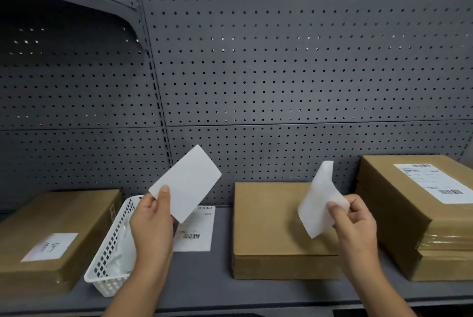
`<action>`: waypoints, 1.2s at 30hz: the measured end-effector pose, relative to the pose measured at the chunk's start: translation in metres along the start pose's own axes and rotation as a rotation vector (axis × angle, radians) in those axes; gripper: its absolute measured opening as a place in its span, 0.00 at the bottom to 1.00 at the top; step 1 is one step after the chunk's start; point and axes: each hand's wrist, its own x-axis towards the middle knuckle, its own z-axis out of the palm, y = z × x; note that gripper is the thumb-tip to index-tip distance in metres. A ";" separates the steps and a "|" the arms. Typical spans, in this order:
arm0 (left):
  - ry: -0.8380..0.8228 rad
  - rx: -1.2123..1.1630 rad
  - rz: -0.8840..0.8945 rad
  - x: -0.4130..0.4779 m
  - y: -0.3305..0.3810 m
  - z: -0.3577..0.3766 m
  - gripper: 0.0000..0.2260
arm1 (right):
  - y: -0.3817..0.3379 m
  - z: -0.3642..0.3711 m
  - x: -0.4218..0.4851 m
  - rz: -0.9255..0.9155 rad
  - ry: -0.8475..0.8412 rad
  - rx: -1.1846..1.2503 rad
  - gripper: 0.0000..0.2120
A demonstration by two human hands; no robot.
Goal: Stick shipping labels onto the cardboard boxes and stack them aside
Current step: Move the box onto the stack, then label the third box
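Left hand (151, 224) pinched a flat white sheet (185, 183); right hand (354, 222) pinched a curled white sheet (320, 204) above an unlabelled cardboard box (271, 229) on the shelf (204, 283).

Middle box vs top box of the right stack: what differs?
The middle box shows no label on top; the top box of the right stack carries a printed label. The middle box sits alone on the shelf; the top box rests on other boxes. Both are brown cardboard.
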 end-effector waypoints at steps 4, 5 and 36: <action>0.118 0.029 0.039 0.015 0.008 -0.041 0.09 | -0.008 0.036 -0.010 -0.075 0.001 -0.069 0.06; 0.139 0.034 0.045 0.017 0.010 -0.051 0.10 | -0.010 0.047 -0.013 -0.083 -0.007 -0.066 0.06; 0.459 0.138 0.136 0.076 0.051 -0.249 0.12 | 0.023 0.373 -0.113 -0.394 -1.373 -1.505 0.20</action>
